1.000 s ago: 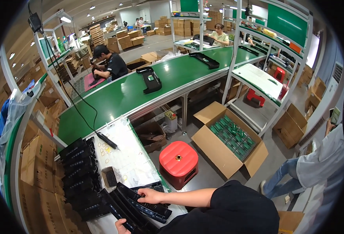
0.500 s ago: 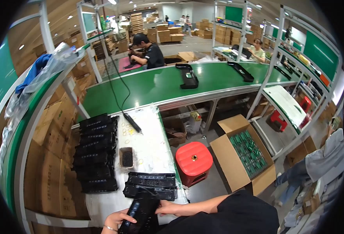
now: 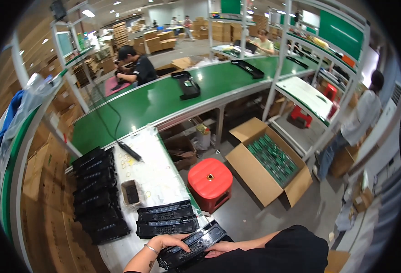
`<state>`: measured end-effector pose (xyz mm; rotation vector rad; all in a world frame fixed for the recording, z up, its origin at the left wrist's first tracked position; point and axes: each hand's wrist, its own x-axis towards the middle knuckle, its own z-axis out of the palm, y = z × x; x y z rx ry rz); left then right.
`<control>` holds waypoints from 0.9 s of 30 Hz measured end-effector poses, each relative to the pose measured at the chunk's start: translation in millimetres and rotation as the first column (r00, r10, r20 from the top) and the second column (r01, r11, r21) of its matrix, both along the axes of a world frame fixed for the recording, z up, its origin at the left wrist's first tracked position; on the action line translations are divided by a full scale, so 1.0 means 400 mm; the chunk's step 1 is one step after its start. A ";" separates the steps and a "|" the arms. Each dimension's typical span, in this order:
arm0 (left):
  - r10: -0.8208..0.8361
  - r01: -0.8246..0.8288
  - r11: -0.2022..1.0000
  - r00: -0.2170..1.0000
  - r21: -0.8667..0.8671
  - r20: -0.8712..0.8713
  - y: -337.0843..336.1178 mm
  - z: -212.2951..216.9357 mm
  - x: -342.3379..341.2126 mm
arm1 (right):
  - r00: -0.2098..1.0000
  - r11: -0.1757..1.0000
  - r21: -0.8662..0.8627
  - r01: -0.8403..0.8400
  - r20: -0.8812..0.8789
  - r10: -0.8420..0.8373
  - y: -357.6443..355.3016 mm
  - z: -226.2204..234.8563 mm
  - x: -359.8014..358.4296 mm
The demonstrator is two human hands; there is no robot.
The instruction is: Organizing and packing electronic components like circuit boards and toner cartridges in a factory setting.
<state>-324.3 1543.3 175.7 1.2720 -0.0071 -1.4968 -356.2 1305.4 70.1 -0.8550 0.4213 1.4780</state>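
Observation:
Both of my hands hold a long black plastic housing (image 3: 199, 242) at the front edge of the white table (image 3: 152, 175). Its molded face, with a row of small round spots, is turned up, and it lies at a slant. My left hand (image 3: 169, 242) grips it from the left, fingers across its top. From the right, my right hand (image 3: 221, 248) holds the lower edge, its fingertips partly hidden. Just beyond lie two similar black housings (image 3: 167, 218), side by side. A long row of more black housings (image 3: 98, 191) lines the table's left side.
A small box of dark bits (image 3: 131, 193), yellow rings and a corded black screwdriver (image 3: 130, 151) lie on the table. To the right are a red stool (image 3: 210, 178) and a carton of green parts (image 3: 273, 159). The green conveyor (image 3: 141, 107) carries black shells. A co-worker (image 3: 136, 68) sits beyond it.
The housing in my hands has turned, its molded face now upward, and come over to the right. My view has swung right. A person at the right has moved farther off.

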 end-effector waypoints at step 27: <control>0.535 -0.550 0.829 0.832 0.100 0.144 0.149 0.064 -0.449 | -0.459 0.889 -0.322 -0.326 0.876 0.149 0.056 0.182 0.127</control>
